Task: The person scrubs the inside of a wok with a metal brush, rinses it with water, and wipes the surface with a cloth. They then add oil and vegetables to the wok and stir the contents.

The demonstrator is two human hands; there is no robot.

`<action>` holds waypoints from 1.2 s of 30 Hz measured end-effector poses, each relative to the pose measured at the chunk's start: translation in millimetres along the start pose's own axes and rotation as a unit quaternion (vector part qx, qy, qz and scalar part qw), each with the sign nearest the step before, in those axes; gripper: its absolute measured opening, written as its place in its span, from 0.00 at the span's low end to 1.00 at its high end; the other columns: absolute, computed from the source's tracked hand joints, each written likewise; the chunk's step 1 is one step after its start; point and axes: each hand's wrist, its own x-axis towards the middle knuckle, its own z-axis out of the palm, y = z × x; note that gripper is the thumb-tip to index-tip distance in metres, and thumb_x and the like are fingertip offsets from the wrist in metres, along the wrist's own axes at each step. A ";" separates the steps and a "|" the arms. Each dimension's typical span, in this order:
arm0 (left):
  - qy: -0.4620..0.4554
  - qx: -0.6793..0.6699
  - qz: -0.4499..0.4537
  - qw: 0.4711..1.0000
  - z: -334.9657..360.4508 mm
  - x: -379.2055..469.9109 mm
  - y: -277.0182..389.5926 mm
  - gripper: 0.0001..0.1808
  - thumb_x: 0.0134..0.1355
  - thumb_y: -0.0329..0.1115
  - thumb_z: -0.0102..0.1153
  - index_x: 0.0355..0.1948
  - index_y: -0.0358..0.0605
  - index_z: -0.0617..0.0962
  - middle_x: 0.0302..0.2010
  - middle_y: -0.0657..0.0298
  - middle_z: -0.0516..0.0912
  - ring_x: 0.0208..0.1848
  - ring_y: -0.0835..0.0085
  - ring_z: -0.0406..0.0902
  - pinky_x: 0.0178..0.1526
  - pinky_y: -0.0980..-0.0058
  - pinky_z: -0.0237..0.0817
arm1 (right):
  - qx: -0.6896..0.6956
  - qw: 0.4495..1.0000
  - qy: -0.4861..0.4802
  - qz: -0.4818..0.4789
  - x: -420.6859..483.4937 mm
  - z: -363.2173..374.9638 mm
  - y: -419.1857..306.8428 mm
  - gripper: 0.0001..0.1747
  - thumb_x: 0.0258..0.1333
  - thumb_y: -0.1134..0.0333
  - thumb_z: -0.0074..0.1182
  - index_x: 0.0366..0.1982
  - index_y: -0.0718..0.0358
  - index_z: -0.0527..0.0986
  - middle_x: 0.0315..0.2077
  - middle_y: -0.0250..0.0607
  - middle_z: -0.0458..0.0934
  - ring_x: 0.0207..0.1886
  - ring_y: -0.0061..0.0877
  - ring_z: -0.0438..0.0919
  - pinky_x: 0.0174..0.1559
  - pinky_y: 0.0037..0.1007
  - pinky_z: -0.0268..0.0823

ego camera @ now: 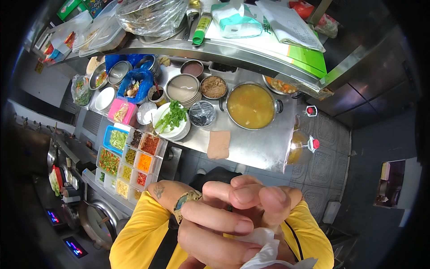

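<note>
Both my hands are raised close to the camera, overlapping. My left hand (215, 225) has curled fingers whose tips press on a crumpled white tissue (265, 240); a patterned bracelet is on that wrist. My right hand (273, 205) is behind and beside it, one fingertip pointing up. Its palm is largely hidden, so I cannot tell whether it also grips the tissue. Beyond the hands, a tan cloth (218, 144) lies on the steel table (253, 151). A two-handled pot of yellowish broth (251, 106) stands behind the cloth.
Seasoning tubs (144, 163) with chopped ingredients stand left. White bowls topped with green herbs (173, 117) are near stacked steel bowls (183, 87). Oil bottles (299, 146) stand past the table's right edge. A steel shelf (215, 47) crosses above the table; a wok (95, 220) is lower left.
</note>
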 end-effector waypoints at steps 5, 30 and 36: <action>0.004 -0.018 -0.016 1.000 -4.3 -0.1 -3.8 0.30 0.71 0.59 0.51 0.48 0.37 0.76 0.45 0.51 0.76 0.47 0.61 0.73 0.57 0.61 0.66 | -0.039 0.999 0.016 -0.010 -9.1 -0.2 -9.6 0.27 0.77 0.50 0.38 0.50 0.67 0.78 0.49 0.43 0.82 0.49 0.23 0.73 0.67 0.32 0.56; -0.218 -0.166 -0.145 0.951 -65.1 -0.2 10.9 0.39 0.76 0.60 0.43 0.55 0.28 0.84 0.61 0.37 0.79 0.68 0.38 0.71 0.74 0.40 0.50 | 0.131 0.921 -0.365 0.032 36.8 1.8 -17.7 0.44 0.69 0.28 0.37 0.63 0.60 0.72 0.58 0.63 0.77 0.60 0.48 0.75 0.64 0.49 0.61; -0.203 -0.158 -0.165 0.952 -62.3 -6.5 5.8 0.35 0.74 0.56 0.47 0.52 0.29 0.85 0.57 0.37 0.82 0.64 0.39 0.75 0.70 0.40 0.56 | 0.267 0.943 -0.181 -0.084 56.3 43.8 -32.8 0.52 0.72 0.27 0.28 0.63 0.71 0.74 0.57 0.68 0.77 0.59 0.54 0.77 0.61 0.54 0.65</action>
